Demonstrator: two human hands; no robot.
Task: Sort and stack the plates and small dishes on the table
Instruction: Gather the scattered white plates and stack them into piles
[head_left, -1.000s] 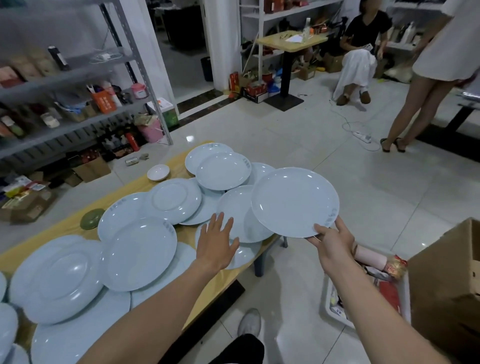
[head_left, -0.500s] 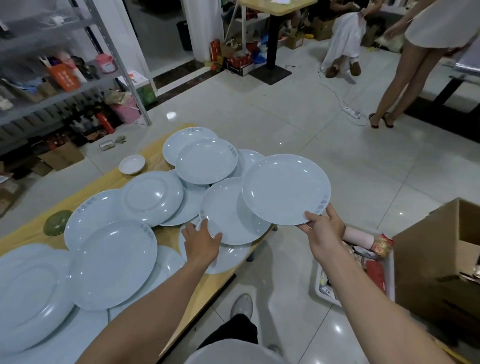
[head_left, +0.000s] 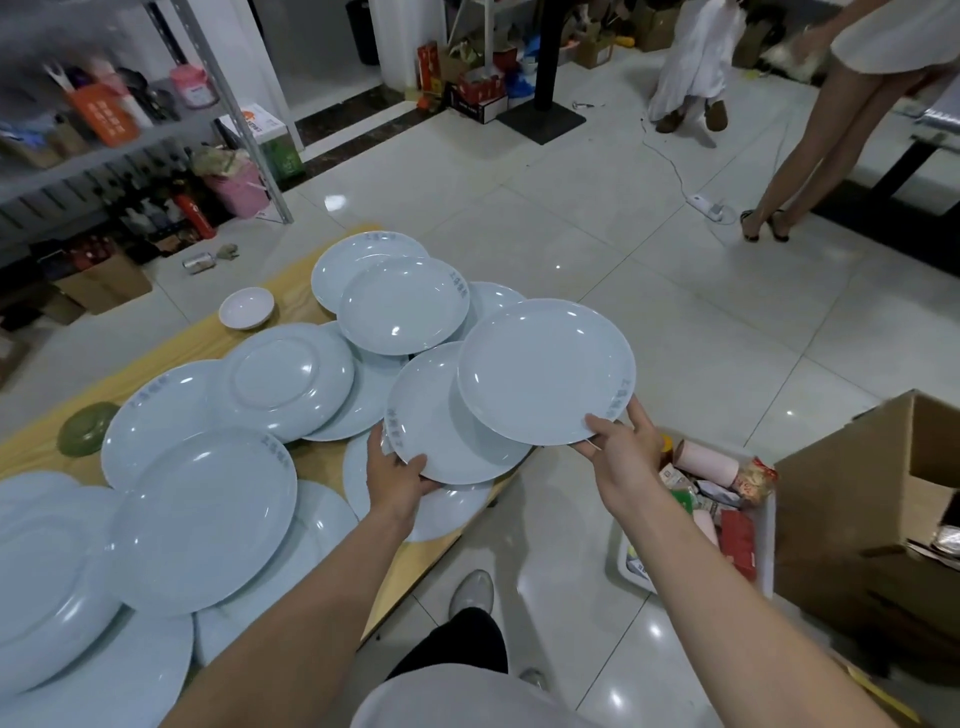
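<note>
Several pale blue plates lie overlapping on a yellow-wood table (head_left: 322, 462). My right hand (head_left: 621, 449) grips the near rim of one plate (head_left: 545, 371), held in the air past the table's right end. My left hand (head_left: 397, 475) grips the near-left rim of a second plate (head_left: 436, 431), which sits partly under the held one and over a lower plate (head_left: 447, 506). A small white dish (head_left: 246, 308) and a small green dish (head_left: 85, 428) sit on the table's far side. A large plate (head_left: 202, 519) lies at front left.
A cardboard box (head_left: 883, 519) and a white bin of packets (head_left: 711, 509) stand on the floor to the right. Metal shelving (head_left: 228, 104) stands at the far left. Two people are across the tiled floor, one standing (head_left: 810, 156), one seated (head_left: 691, 67).
My left hand moved from open above the plates to gripping the rim of the second plate. My right hand keeps its plate, now overlapping that one. The camera tilted downward.
</note>
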